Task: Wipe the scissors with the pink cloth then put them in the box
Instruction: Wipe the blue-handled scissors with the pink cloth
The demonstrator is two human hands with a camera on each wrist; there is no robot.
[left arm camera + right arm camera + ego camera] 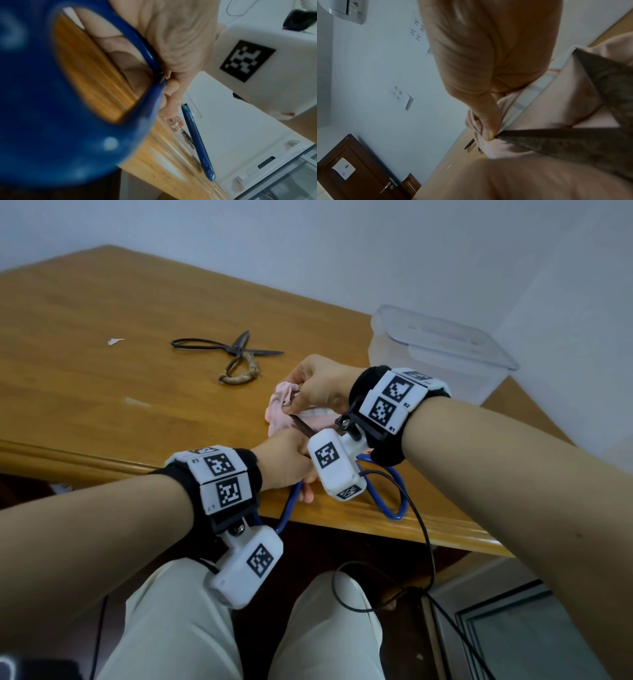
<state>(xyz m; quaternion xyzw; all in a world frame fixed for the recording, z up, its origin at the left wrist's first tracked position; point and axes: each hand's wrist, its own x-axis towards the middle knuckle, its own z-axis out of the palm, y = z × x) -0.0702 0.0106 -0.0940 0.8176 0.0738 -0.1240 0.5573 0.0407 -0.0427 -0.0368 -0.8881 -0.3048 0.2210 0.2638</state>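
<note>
My left hand grips blue-handled scissors near the table's front edge; the blue loops fill the left wrist view. The dark blades stand apart and point away from me. My right hand pinches the pink cloth around the tip of one blade, and the cloth lies bunched under the blades. A clear plastic box stands open at the back right. A second pair, old dark scissors, lies open on the table beyond the cloth.
The wooden table has a rounded front edge. A small white scrap lies at the far left. A black cable hangs from my right wrist over my lap. A wall stands just behind the box.
</note>
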